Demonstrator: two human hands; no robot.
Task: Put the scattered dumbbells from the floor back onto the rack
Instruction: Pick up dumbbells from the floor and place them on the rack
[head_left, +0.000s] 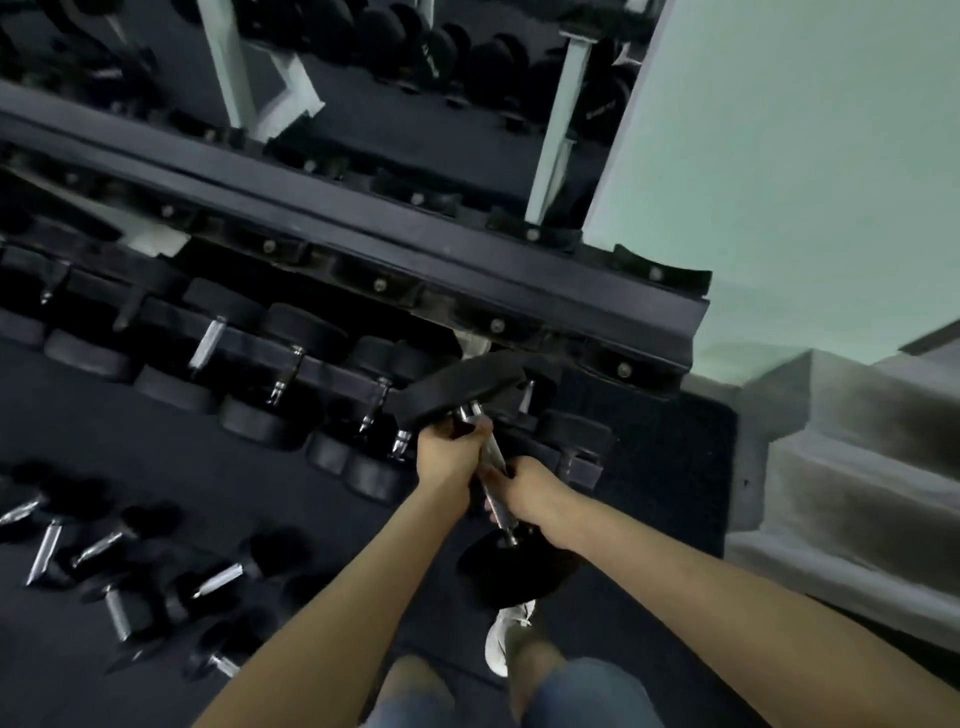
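Observation:
Both hands hold one large black dumbbell (462, 387) by its chrome handle, in front of the dark rack (519, 260). My left hand (449, 454) grips the handle just below the far head. My right hand (527, 491) grips the handle lower down, above the near head. The dumbbell is tilted, with its far head up against the rack's lower row near the right end. Several smaller dumbbells (156, 577) lie scattered on the floor at the lower left.
The rack's lower row holds several black dumbbells (291, 358) to the left of the held one. A mirror (415, 78) stands behind the rack. Grey steps (852, 467) rise at the right. My white shoe (506, 642) stands on the dark mat below the dumbbell.

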